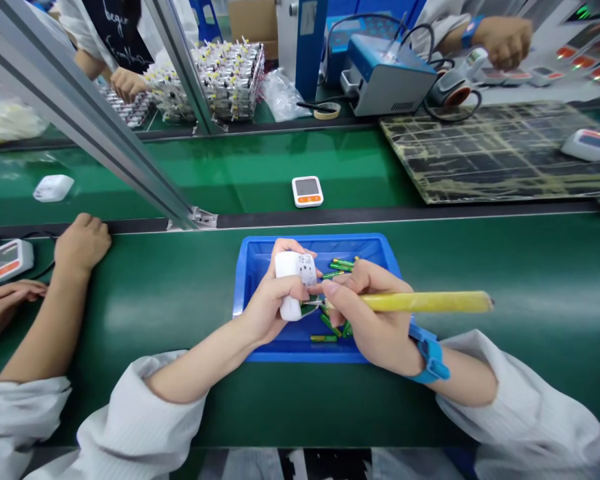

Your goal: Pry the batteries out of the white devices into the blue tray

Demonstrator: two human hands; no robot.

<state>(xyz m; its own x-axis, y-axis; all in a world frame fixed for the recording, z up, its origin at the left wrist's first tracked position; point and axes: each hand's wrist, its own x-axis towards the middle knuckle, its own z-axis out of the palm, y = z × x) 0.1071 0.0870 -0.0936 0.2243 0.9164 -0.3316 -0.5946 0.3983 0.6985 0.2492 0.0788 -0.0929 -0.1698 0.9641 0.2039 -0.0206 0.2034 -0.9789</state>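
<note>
tray (310,241): blue | screwdriver handle (425,302): yellow | batteries (343,265): green (gold-banded ends) | wrist strap (431,360): blue | device (291,263): white

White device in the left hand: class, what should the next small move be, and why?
Probably the right hand should press the yellow-handled tool gently at the white device, steadied by the left hand: the tool's thin end reaches the device's edge, and green batteries lie loose in the blue tray beneath.

The left hand (273,303) grips a small white device (293,267) above a blue tray (320,245). The right hand (367,313) holds a yellow-handled screwdriver (425,302), its shaft pointing at the device. Green batteries (341,265) lie loose in the tray.
</note>
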